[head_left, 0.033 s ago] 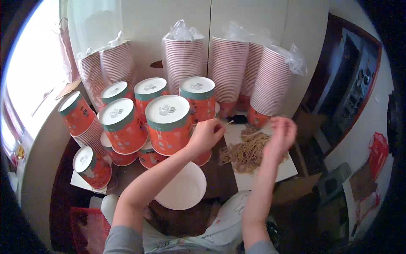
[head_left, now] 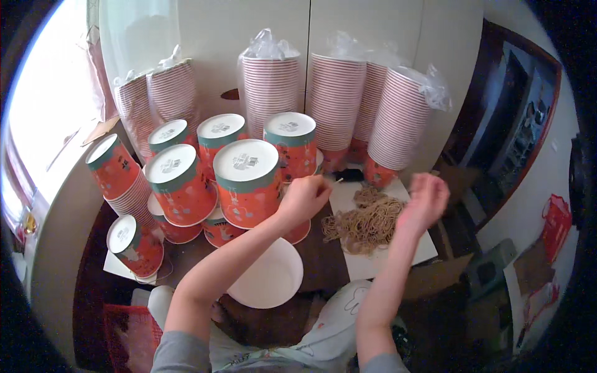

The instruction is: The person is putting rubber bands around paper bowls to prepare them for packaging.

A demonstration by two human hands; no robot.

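My left hand (head_left: 308, 198) is closed in a pinch in front of the paper buckets, with a short pale cord end (head_left: 338, 181) sticking out past its fingertips. My right hand (head_left: 426, 200) hangs over the right side of the white board, its fingers curled together and slightly blurred; whatever they hold cannot be made out. Between and below the hands lies a tangled heap of tan cords (head_left: 367, 227) on the white board (head_left: 367, 266). Under my left forearm an open white paper bucket (head_left: 270, 276) shows its inside, partly covered by the arm.
Orange and green paper buckets (head_left: 249, 186) stand upside down and stacked on the dark table at left. Tall nested bucket stacks (head_left: 336, 99) in clear plastic line the back wall. Cardboard (head_left: 438, 276) lies at right, and a red mesh item (head_left: 130, 336) is at lower left.
My right hand has moved to the right, away from my left hand and off the cord heap. My left hand stays nearly in place, still pinching.
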